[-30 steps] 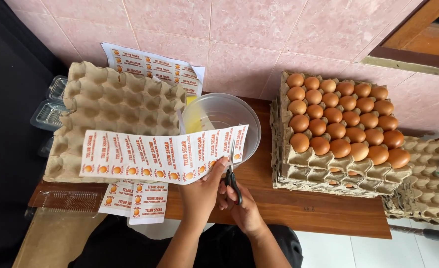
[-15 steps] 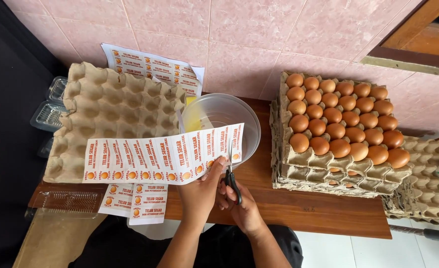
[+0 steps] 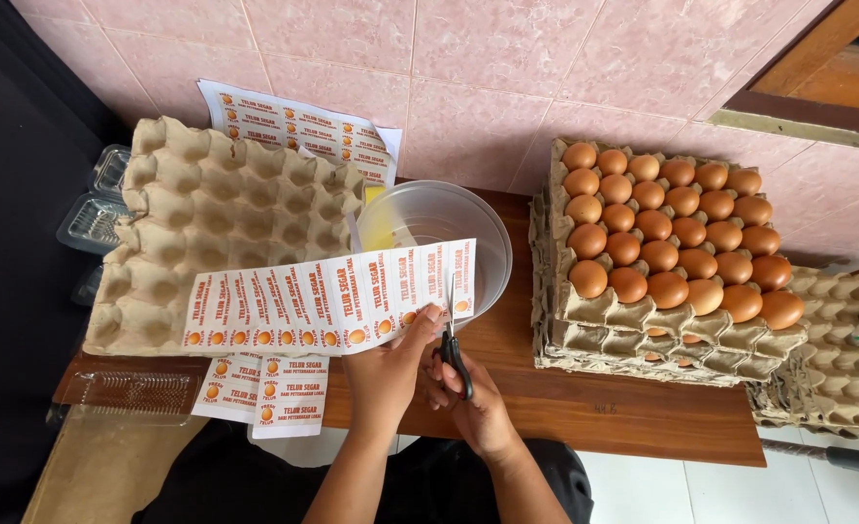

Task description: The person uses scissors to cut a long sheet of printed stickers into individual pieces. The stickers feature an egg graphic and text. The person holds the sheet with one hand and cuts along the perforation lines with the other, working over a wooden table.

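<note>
My left hand (image 3: 388, 369) pinches the lower right part of a long white strip of labels (image 3: 323, 296) printed in orange, held out flat over the table. My right hand (image 3: 473, 403) grips black-handled scissors (image 3: 453, 351), blades pointing up into the strip near its right end, over a clear plastic bowl (image 3: 453, 228). An empty brown egg tray (image 3: 221, 228) lies under the strip's left half.
A stack of egg trays (image 3: 633, 335) topped with brown eggs (image 3: 667, 228) stands at the right, more empty trays (image 3: 827, 369) beyond. A label sheet (image 3: 298, 126) leans on the pink tiled wall. Cut label pieces (image 3: 264, 393) and clear plastic boxes (image 3: 95, 218) lie at the left.
The label strip has risen slightly and shifted left across the scissors. Both hands stay in nearly the same place.
</note>
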